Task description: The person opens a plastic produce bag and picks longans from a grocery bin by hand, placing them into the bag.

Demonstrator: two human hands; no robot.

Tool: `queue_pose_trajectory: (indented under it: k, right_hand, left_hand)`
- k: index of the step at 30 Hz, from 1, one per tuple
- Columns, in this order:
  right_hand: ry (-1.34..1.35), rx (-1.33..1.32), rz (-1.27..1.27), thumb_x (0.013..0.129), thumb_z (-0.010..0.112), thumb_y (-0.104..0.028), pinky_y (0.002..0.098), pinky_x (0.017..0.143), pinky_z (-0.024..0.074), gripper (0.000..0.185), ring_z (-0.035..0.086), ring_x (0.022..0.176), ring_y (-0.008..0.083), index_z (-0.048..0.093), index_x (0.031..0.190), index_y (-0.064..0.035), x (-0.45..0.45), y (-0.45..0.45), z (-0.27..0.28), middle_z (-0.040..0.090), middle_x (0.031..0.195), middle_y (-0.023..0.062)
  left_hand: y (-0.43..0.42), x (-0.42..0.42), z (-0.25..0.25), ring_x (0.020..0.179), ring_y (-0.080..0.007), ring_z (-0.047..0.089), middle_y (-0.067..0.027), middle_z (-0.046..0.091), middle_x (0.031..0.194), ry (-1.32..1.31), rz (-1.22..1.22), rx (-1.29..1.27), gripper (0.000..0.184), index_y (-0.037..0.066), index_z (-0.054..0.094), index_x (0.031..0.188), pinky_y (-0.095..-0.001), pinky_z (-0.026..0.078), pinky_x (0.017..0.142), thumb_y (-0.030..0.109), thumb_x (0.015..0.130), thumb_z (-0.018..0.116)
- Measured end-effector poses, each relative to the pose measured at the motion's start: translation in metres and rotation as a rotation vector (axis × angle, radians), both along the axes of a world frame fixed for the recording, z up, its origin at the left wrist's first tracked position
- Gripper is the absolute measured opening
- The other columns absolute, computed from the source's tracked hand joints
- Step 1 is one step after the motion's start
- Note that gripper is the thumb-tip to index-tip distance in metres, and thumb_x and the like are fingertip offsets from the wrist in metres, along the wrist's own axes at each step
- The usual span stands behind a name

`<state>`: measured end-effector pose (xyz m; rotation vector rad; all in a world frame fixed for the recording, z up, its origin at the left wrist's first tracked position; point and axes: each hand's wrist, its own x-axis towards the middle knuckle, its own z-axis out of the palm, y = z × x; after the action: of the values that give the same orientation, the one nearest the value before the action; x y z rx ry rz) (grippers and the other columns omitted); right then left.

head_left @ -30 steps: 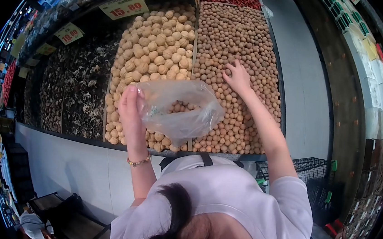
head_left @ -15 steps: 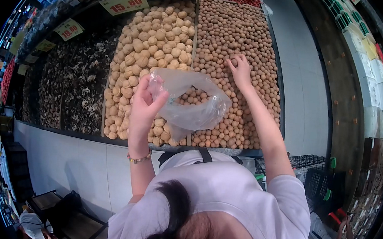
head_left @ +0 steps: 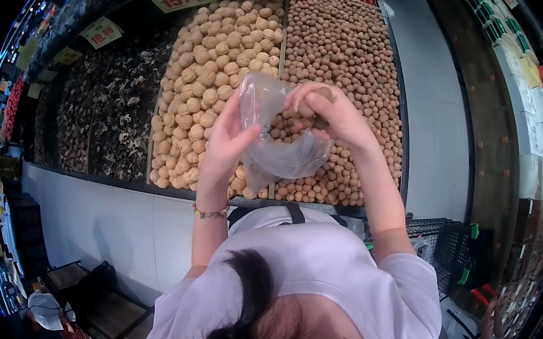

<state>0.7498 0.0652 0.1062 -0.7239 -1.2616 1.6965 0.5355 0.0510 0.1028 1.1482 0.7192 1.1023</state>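
Holding plastic bag [head_left: 288, 161] at left, fingers of my left hand [head_left: 225, 133] loosely closed; my right hand [head_left: 339, 116] curled round brown nuts [head_left: 306, 110] at bag's mouth.

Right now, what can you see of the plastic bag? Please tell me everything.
The plastic bag is thin, see-through and wrinkled, apparently soft film. Its mouth gapes upward, with round brown nuts showing inside. The left hand grips its left edge; the right hand, holding similar nuts, is at the opening. It is above the walnuts and the brown heap.
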Motion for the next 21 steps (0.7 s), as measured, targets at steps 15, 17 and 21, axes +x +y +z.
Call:
queue_pose_trajectory:
  k: [15,17,21]
  right_hand:
    - [-0.393,0.437,0.252,0.09,0.054,-0.027,0.0345,0.09,0.0468,0.039,0.059,0.105,0.0219,0.056,0.121,-0.0048,0.017,0.033,0.036,0.062,0.115,0.0109]
    - [-0.478,0.285,0.085,0.09,0.055,-0.027,0.0357,0.091,0.0465,0.04,0.057,0.108,0.0223,0.054,0.124,-0.0061,0.044,0.068,0.028,0.06,0.118,0.0122]
    - [-1.17,0.355,-0.29,0.078,0.063,-0.051,0.0448,0.103,0.034,0.071,0.034,0.13,0.0328,0.041,0.137,-0.0171,0.06,0.144,-0.091,0.039,0.139,0.0186]
  left_hand:
    - [-0.016,-0.03,0.027,0.089,-0.0111,0.05,-0.0063,0.044,0.114,-0.274,0.365,-0.084,0.092,0.014,0.014,0.147,-0.015,0.042,0.057,0.002,0.071,0.064]
    - [-0.013,-0.034,0.02,0.081,-0.0091,0.048,-0.0039,0.046,0.102,-0.301,0.256,-0.027,0.092,0.015,0.014,0.148,-0.0153,0.041,0.053,0.002,0.072,0.064]
    - [-0.014,-0.033,0.015,0.069,-0.0065,0.043,-0.0008,0.045,0.085,-0.239,0.159,-0.071,0.094,0.015,0.011,0.148,-0.0162,0.038,0.05,0.002,0.073,0.065]
